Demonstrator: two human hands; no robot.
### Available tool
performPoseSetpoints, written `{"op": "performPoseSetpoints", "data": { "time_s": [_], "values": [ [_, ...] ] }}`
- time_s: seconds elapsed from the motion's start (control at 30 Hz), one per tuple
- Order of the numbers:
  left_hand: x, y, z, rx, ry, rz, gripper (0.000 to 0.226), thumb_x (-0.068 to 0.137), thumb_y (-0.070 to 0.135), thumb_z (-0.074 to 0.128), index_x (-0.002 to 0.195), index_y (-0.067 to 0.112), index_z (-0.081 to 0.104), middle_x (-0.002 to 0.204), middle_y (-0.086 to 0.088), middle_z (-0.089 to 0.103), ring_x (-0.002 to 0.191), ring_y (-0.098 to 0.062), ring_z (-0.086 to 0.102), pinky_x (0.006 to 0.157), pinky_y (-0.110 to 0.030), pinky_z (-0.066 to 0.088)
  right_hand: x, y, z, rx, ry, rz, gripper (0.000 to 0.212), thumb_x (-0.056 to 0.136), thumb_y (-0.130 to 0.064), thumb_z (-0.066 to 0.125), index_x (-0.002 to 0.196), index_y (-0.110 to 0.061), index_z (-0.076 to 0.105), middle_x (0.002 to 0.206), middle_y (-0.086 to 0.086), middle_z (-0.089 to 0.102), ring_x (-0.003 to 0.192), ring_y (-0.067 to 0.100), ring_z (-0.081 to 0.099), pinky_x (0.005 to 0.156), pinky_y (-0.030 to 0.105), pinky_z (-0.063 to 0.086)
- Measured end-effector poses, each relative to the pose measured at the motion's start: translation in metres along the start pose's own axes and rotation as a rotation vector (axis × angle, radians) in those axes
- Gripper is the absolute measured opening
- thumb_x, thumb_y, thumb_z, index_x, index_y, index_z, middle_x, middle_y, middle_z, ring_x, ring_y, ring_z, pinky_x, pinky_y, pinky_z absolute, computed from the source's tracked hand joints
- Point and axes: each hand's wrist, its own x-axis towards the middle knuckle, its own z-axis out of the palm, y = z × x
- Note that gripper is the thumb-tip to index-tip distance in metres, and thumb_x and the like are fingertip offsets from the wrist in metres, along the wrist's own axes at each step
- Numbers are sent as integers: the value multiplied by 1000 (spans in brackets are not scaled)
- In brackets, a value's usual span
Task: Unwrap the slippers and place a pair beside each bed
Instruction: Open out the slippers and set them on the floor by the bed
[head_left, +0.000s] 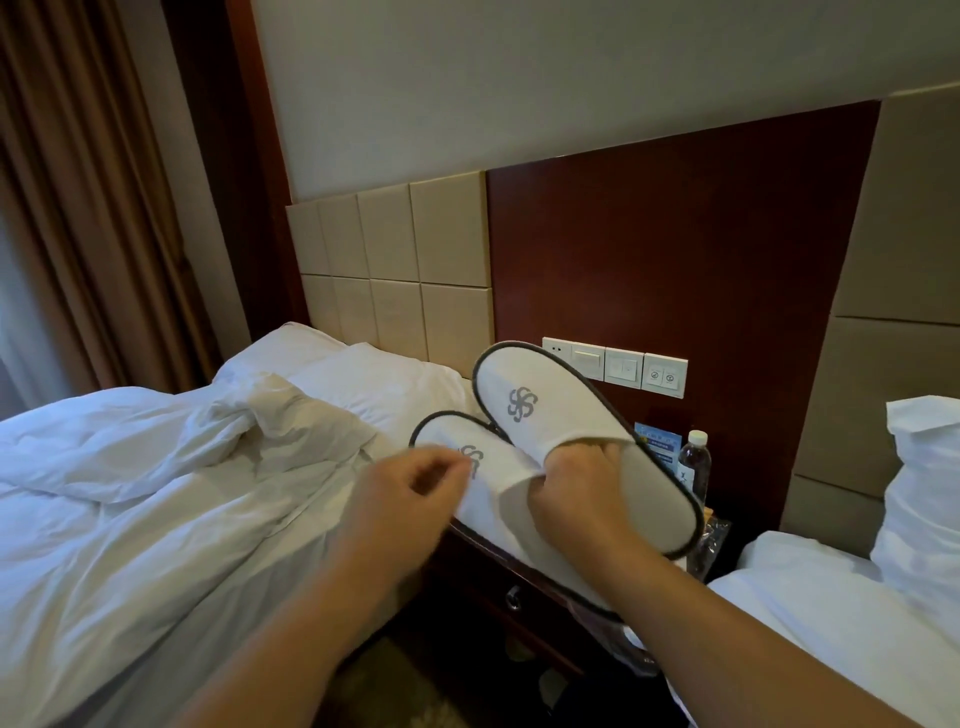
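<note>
Seemingly to separate an unwrapped pair, the right hand (576, 480) pinches both slippers (540, 410) by their openings while the left hand (410, 499), fingers loosely curled and holding nothing, hovers just beside them.

My right hand (576, 483) is gripping the upper slipper (566, 415) at its opening, fingers curling into the mouth, and is also pinching the edge of the lower slipper (498, 499). Both slippers are white with dark trim and a grey logo, toes pointing far and left. My left hand (410, 493) is hovering just beside the lower slipper, fingers loosely curled. A rumpled bed (156, 493) is lying left; a water bottle (693, 462) is standing right, on the nightstand (498, 577).
</note>
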Motion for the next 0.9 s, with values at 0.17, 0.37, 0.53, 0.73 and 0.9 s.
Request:
{"op": "performPoseSetpoints", "data": {
  "time_s": [0.17, 0.37, 0.53, 0.73, 0.9],
  "values": [
    [29, -33, -34, -18, 156, -419, 46, 92, 57, 52, 127, 28, 57, 115, 6, 61, 103, -13, 57, 84, -32, 44, -9, -27, -9, 4, -18, -299, 53, 76, -56, 59, 112, -19, 71, 102, 0, 70, 95, 24, 55, 90, 38, 41],
    [25, -47, -38, -128, 134, -483, 37, 97, 61, 38, 93, 39, 67, 98, 13, 65, 99, -16, 59, 86, -40, 45, -14, -52, -9, -20, -56, -451, 45, 79, -36, 66, 121, -20, 66, 114, 0, 67, 107, 20, 49, 98, 33, 33],
    [25, -51, -51, -32, 52, -473, 37, 99, 54, 37, 90, 36, 69, 93, 11, 66, 90, -10, 58, 65, -26, 37, -15, -56, -22, -1, -114, -479, 44, 83, -15, 65, 127, -8, 61, 121, 11, 64, 109, 26, 43, 99, 35, 33],
    [20, -46, -56, -81, 115, -464, 45, 100, 56, 36, 85, 27, 67, 85, 1, 70, 84, -18, 63, 64, -32, 40, -18, -65, -28, 5, -193, -483, 43, 89, -14, 61, 132, -11, 57, 128, 7, 59, 117, 23, 38, 103, 33, 29],
    [15, -50, -69, -121, 102, -462, 42, 99, 55, 41, 80, 33, 72, 74, 8, 74, 82, -18, 67, 67, -35, 46, -24, -71, -35, 44, -200, -538, 47, 89, -15, 61, 135, -11, 53, 135, 7, 54, 119, 19, 26, 103, 30, 23]
  ]
}}
